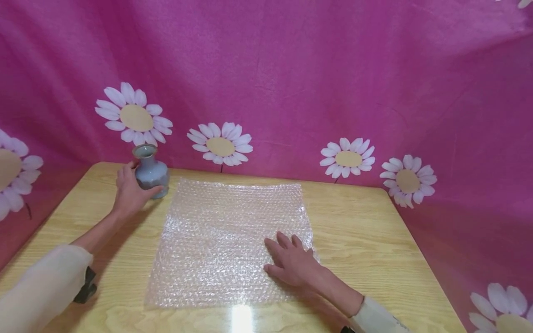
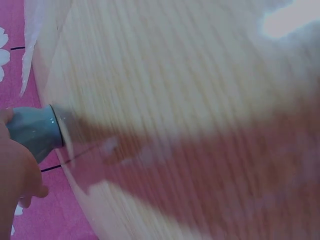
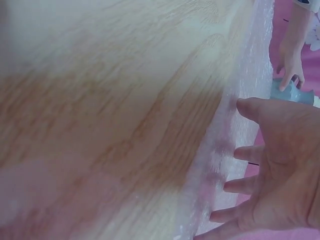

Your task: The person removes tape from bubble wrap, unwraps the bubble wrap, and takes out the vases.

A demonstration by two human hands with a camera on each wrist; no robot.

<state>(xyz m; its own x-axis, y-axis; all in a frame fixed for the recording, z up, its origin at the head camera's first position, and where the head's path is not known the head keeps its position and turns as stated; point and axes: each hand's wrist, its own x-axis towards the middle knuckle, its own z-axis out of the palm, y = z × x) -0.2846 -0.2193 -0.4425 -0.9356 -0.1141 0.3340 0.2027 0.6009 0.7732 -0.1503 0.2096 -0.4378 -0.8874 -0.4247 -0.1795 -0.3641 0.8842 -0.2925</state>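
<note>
A grey-blue ceramic vase [image 1: 151,172] with a narrow neck and flared brown rim stands near the far left of the table. My left hand [image 1: 130,192] holds it from the left side, thumb across the front and fingers round the back. In the left wrist view only the lower part of the vase [image 2: 39,131] shows beside the hand. A sheet of clear bubble wrap [image 1: 225,236] lies flat in the middle. Over its right side my right hand [image 1: 293,262] has its fingers spread; whether they touch the sheet I cannot tell.
The light wooden table [image 1: 358,226] has a rounded far edge. Behind it and at both sides hangs a magenta cloth [image 1: 275,83] printed with white daisies. A bright light reflection lies at the table's near middle.
</note>
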